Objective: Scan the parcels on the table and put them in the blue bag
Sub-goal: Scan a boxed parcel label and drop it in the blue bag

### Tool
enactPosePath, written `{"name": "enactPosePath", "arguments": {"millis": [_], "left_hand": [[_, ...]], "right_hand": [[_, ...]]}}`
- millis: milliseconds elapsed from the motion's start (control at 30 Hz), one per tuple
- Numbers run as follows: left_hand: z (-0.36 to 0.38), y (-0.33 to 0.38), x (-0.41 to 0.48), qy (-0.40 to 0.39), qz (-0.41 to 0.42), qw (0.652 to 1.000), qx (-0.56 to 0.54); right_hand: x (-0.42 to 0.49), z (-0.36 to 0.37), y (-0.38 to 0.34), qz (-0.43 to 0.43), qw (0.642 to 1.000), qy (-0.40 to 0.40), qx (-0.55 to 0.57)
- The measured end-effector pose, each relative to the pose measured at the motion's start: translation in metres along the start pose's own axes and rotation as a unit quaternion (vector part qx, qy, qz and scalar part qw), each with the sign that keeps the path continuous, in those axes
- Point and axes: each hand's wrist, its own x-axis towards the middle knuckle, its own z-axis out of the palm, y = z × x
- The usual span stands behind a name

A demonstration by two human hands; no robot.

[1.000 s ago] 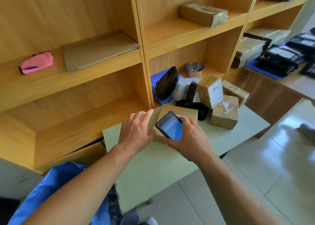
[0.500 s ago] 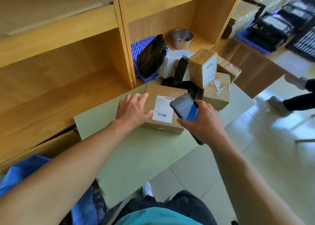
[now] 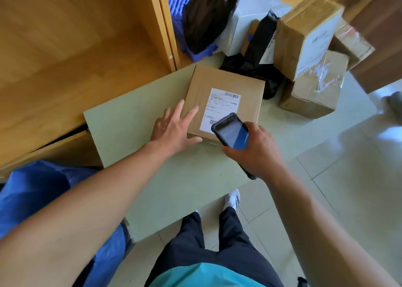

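Observation:
A flat brown cardboard parcel (image 3: 241, 86) with a white barcode label lies on the pale green table (image 3: 134, 126). My left hand (image 3: 174, 128) rests on the parcel's left edge, fingers straight on top and thumb against its near side. My right hand (image 3: 258, 149) grips a black handheld scanner (image 3: 230, 131), which hovers over the label's lower corner with its screen facing me. The blue bag (image 3: 39, 191) sits on the floor at the lower left, partly hidden by my left arm.
More parcels crowd the table's far right: stacked brown boxes (image 3: 309, 39), black poly bags (image 3: 258, 47) and a white box (image 3: 243, 23). Wooden shelving (image 3: 76, 47) stands along the left. My legs and tiled floor (image 3: 348, 178) lie below and right.
My head has tilted down and closer, so the parcel looks larger. The scanner has moved left over the label's lower corner. My left hand stays on the parcel's left edge.

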Motion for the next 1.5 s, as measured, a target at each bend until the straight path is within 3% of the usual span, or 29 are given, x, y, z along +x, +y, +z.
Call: {"name": "enactPosePath", "arguments": {"millis": [100,433,733,1067,1500], "left_hand": [[0.012,0.003,0.007,-0.033,0.027,0.999,0.011],[0.037,0.004,0.033,-0.027,0.048,0.997,-0.050],[0.052,0.005,0.035,0.026,0.059,0.995,-0.073],[0.045,-0.004,0.034,0.139,0.112,0.982,-0.061],[-0.002,-0.024,0.006,0.165,0.125,0.978,-0.024]], "right_hand": [[0.012,0.005,0.005,0.002,1.000,-0.011,-0.006],[0.031,0.008,0.027,0.019,0.999,-0.023,-0.017],[0.039,0.002,0.038,0.016,0.999,-0.015,-0.032],[0.034,-0.004,0.037,0.012,0.996,-0.035,-0.085],[0.000,-0.018,0.017,0.002,0.991,-0.029,-0.129]]}}
